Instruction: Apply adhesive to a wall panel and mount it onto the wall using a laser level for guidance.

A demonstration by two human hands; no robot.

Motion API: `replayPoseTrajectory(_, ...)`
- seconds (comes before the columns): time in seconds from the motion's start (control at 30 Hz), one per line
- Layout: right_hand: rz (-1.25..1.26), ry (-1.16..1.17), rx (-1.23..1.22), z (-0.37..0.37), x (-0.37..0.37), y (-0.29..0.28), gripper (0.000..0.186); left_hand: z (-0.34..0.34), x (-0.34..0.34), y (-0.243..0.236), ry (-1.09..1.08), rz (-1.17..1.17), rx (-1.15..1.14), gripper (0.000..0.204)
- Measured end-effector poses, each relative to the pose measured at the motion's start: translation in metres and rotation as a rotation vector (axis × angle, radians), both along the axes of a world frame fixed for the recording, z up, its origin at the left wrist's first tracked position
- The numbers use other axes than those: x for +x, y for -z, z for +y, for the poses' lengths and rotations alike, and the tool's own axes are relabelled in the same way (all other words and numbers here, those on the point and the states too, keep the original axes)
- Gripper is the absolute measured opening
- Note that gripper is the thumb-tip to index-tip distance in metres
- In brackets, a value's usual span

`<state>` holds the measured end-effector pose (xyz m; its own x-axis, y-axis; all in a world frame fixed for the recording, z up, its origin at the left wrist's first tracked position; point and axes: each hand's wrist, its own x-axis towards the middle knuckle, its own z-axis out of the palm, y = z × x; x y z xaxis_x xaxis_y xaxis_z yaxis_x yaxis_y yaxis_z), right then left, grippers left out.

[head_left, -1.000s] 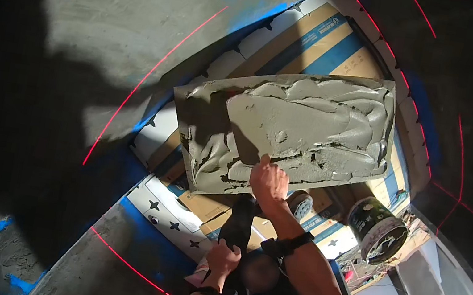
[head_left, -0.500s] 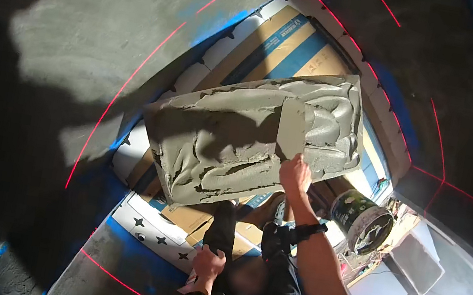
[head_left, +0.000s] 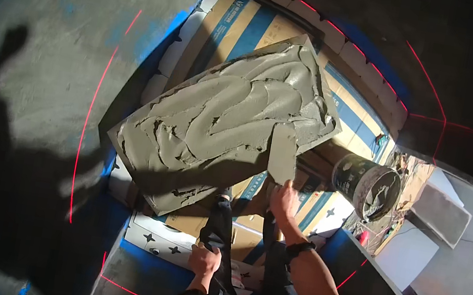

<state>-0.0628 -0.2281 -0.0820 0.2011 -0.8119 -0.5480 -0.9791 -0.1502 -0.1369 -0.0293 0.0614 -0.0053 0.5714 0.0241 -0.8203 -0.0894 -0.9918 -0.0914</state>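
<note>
Mortar (head_left: 218, 107) on slab (head_left: 159, 208); trowel (head_left: 283, 155) at near edge

Slab: rectangular, set at a slant, left end nearer the person, right end farther away. It lies over blue-striped cardboard (head_left: 277, 32); contact underneath hidden. Mortar covers most of its upper face: grey, wet-looking, in curved ridges and smeared bands, thin at the margins.

Right hand (head_left: 284, 202): fingers clamped on the handle end of the trowel, handle mostly hidden by the grip. Blade points away from the person, its far part overlapping the slab's near edge towards the right end. Whether blade touches mortar: cannot tell.

Left hand (head_left: 205, 260): fingers curled in, over the left leg, well apart from the slab. Cannot tell if anything is held.

Surroundings: dark bucket (head_left: 348, 172) right of the slab, grey residue inside; white tiles (head_left: 165, 234) with dark cross-shaped pieces at the near left.
</note>
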Motion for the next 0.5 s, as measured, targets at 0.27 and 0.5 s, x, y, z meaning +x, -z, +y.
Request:
replayPoseTrajectory(0.27, -0.158, -0.569, 0.344, 0.089, 0.034, -0.004, 0.020, -0.005, -0.009, 0.002, 0.069, -0.048, 0.012, 0.050)
replayPoseTrajectory(0.5, 0.121, -0.604, -0.242, -0.114, 0.012, -0.005, 0.014, -0.010, -0.022, 0.009, 0.109, -0.029, -0.006, 0.053)
